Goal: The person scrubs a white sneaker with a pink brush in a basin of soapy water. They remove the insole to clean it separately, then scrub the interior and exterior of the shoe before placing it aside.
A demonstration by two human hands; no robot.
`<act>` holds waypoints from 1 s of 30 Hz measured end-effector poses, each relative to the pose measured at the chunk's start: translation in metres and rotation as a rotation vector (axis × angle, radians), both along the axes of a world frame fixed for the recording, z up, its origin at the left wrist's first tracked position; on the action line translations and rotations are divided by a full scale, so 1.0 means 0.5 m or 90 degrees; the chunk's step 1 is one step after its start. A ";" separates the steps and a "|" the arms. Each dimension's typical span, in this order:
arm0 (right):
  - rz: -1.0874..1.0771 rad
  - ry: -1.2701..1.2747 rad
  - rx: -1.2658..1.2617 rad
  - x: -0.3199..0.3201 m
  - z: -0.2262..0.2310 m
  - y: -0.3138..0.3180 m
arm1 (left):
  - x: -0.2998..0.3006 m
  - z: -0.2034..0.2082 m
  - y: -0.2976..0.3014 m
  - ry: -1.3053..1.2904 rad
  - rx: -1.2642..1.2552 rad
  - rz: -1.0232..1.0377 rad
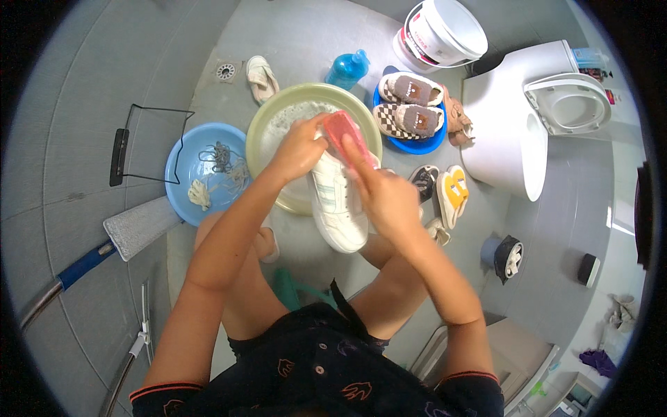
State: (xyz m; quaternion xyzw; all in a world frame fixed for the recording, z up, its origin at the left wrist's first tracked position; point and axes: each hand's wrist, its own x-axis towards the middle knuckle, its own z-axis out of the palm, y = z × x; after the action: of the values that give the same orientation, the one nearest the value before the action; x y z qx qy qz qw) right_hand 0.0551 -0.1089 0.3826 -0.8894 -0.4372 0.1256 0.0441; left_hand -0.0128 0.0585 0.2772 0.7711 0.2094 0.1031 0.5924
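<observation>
A white sneaker (339, 208) is tilted over the near rim of a pale green basin (299, 89) of sudsy water. My left hand (299, 147) is closed around the heel end of the shoe, with its toe pointing toward me. In my right hand (385, 198) is a pink-red scrub brush (339, 126), its back under my stretched finger. The brush lies against the shoe's heel end, and its bristles are mostly hidden. To the left, a light blue basin (184, 142) holds grey laces (219, 158) and a crumpled whitish item (199, 195).
Behind the green basin stand a blue bottle (347, 69) and a white slipper-like shoe (262, 78). A blue tub (417, 144) with checkered slippers, a white bucket (445, 35) and a toilet (504, 118) are at the right. Yellow slippers (451, 194) lie nearer. A flat mop (142, 226) leans left.
</observation>
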 end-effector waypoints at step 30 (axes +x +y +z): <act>0.208 -0.124 0.080 0.137 0.127 0.011 | 0.005 0.060 0.020 0.004 -0.593 -0.014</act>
State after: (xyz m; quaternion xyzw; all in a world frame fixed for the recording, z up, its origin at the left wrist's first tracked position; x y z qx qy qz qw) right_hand 0.1238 -0.1034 0.4460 -0.8102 -0.5848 0.0167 0.0359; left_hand -0.0102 0.0685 0.3074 0.4254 0.2269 -0.0103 0.8760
